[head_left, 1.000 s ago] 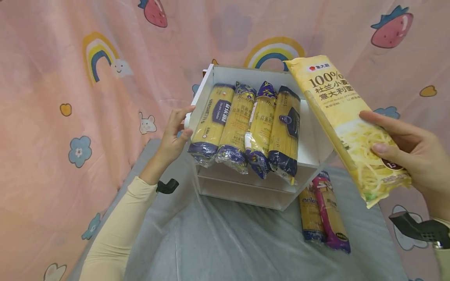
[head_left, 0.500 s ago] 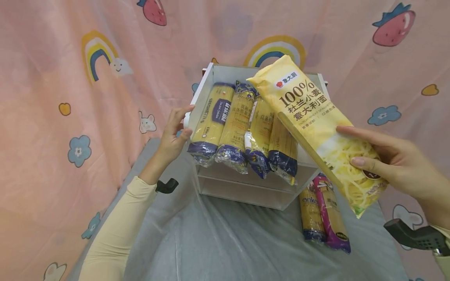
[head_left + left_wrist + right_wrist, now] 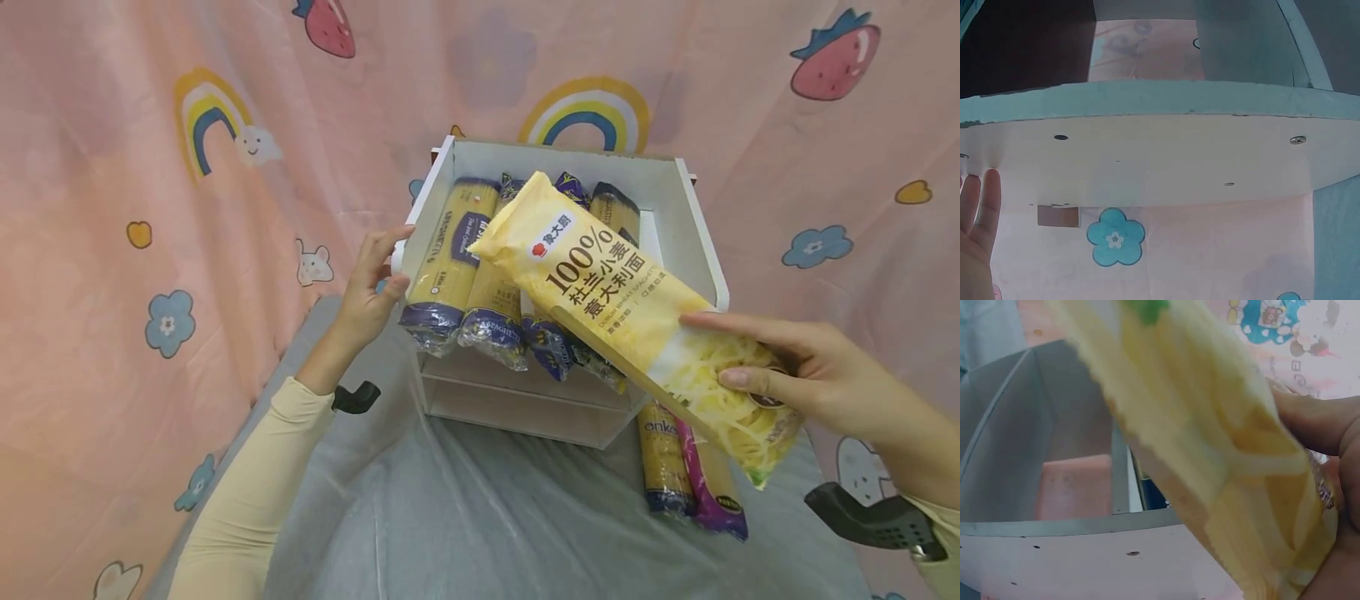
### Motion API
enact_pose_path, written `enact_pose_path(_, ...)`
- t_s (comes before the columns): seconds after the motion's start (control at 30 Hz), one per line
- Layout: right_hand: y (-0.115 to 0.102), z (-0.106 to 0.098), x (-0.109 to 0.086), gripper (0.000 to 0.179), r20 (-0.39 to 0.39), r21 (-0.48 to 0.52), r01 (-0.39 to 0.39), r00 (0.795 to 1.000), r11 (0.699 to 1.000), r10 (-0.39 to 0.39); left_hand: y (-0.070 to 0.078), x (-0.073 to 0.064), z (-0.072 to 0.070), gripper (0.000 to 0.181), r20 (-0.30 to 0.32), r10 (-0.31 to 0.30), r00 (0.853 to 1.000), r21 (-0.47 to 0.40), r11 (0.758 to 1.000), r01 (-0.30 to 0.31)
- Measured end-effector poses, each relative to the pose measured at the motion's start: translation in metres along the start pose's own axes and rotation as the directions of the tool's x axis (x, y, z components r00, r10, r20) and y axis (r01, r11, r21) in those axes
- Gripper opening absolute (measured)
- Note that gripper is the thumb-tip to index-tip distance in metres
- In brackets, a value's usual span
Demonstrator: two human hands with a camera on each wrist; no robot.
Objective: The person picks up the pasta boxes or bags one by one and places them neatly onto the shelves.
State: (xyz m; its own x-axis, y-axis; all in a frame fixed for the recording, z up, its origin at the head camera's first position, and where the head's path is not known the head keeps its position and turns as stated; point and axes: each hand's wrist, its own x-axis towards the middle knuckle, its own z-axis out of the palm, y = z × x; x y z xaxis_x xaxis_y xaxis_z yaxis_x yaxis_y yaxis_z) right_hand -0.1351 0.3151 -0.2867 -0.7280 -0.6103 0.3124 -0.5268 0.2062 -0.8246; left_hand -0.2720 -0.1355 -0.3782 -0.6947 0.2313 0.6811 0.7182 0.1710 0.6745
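Observation:
My right hand (image 3: 810, 375) grips the lower end of a yellow spaghetti packet (image 3: 592, 292), thumb on its printed front. The packet slants over a white shelf unit (image 3: 697, 242), above several clear spaghetti packs (image 3: 447, 271) with dark blue ends that lie side by side on its top tier. It partly hides those packs. In the right wrist view the packet (image 3: 1210, 437) covers much of the unit. My left hand (image 3: 367, 300) rests against the unit's left side; fairly straight fingers (image 3: 988, 200) touch the side panel in the left wrist view.
Two more spaghetti packs, one blue-ended (image 3: 663, 467) and one purple-edged (image 3: 712, 492), lie on the grey cloth (image 3: 465, 517) right of the unit. Lower shelf compartments (image 3: 517, 408) sit beneath the top tier. A pink patterned curtain (image 3: 375, 100) hangs behind.
My right hand has carried the yellow spaghetti packet left and down, from the unit's right side to over the packs, tilting it flatter. My left hand stays in place.

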Motion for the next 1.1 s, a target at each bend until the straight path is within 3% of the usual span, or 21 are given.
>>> enact_pose_path(0.1,0.006,0.001,0.001,0.056,0.038,0.026,0.041,0.998,0.999,-0.042,0.000,0.000,0.000,0.069,0.003,0.002,1.000,0.003,1.000,-0.002)
enact_pose_path(0.4,0.006,0.003,-0.003,0.059,0.087,-0.168,-0.028,0.995,0.985,0.043,0.000,0.000,0.001,0.068,-0.003,0.017,1.000,0.018,1.000,-0.017)
enact_pose_path(0.7,0.011,0.008,-0.002,0.059,0.179,-0.181,0.066,0.983,0.981,-0.033,-0.001,0.000,0.000,0.070,-0.007,0.006,1.000,0.025,1.000,-0.005)
enact_pose_path(0.77,0.010,0.011,-0.001,0.057,0.202,-0.191,0.052,0.979,0.980,-0.013,-0.001,0.000,0.000,0.071,-0.007,0.002,1.000,0.032,0.999,-0.001)
enact_pose_path(0.83,0.009,0.013,0.000,0.056,0.228,-0.190,0.022,0.973,0.982,0.023,-0.001,0.000,0.000,0.071,-0.009,0.003,1.000,0.030,1.000,-0.002)
enact_pose_path(0.93,0.012,0.018,0.001,0.054,0.269,-0.161,0.030,0.963,0.987,0.015,-0.001,0.001,0.000,0.070,-0.009,0.009,1.000,0.019,1.000,-0.008)
enact_pose_path(1.1,0.024,0.026,-0.001,0.056,0.297,-0.063,0.085,0.953,0.994,-0.062,0.000,0.001,0.001,0.070,-0.005,0.012,1.000,0.009,1.000,-0.012)
